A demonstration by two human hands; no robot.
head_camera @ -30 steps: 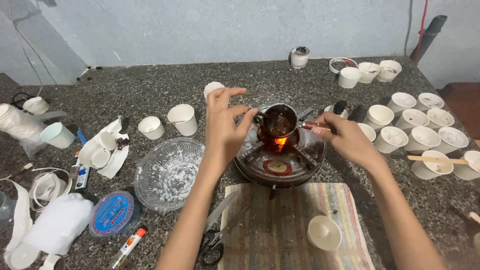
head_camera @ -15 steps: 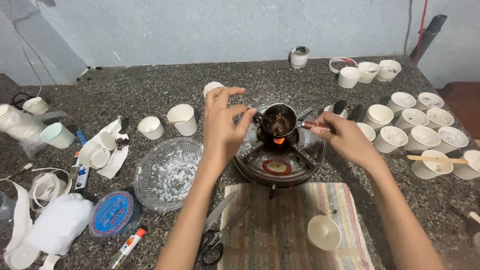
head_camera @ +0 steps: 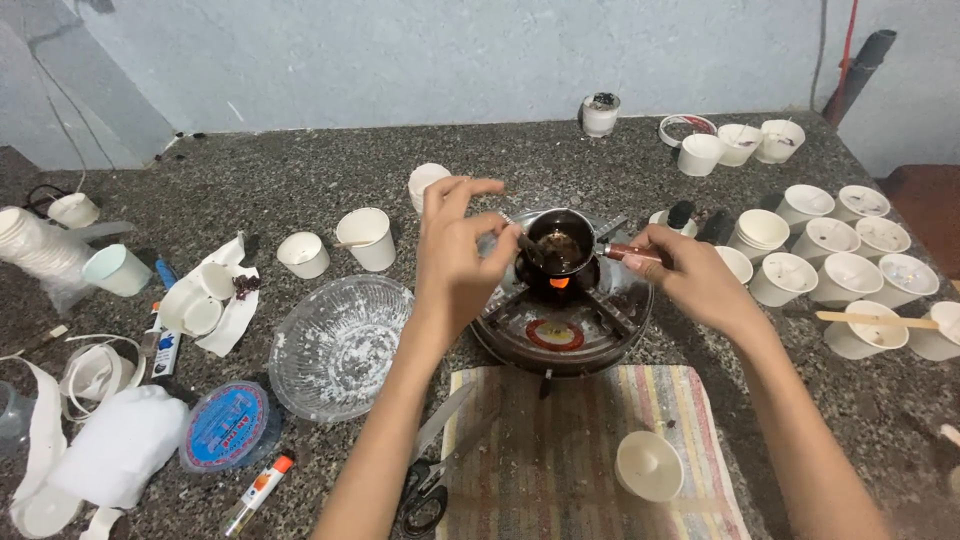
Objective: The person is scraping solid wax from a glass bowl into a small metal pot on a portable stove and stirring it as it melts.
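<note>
A small dark metal pot (head_camera: 560, 246) sits over a little flame (head_camera: 560, 283) on a round dark burner stand (head_camera: 600, 335). My right hand (head_camera: 690, 280) grips the pot's reddish handle (head_camera: 632, 253) from the right. My left hand (head_camera: 455, 265) pinches a thin metal stirrer (head_camera: 522, 237) whose tip dips into the dark liquid in the pot. The stand rests partly on a striped cloth (head_camera: 580, 450).
Many white paper cups (head_camera: 830, 270) crowd the right side, one with a wooden stick (head_camera: 875, 320) across it. A glass bowl (head_camera: 335, 345), scissors (head_camera: 430, 480), a glue stick (head_camera: 255, 495), a blue round lid (head_camera: 225, 425) and more cups (head_camera: 365, 238) lie left and front.
The flame under the pot has shrunk. My left hand has shifted slightly with the stirrer in the pot; my right hand stays on the handle.
</note>
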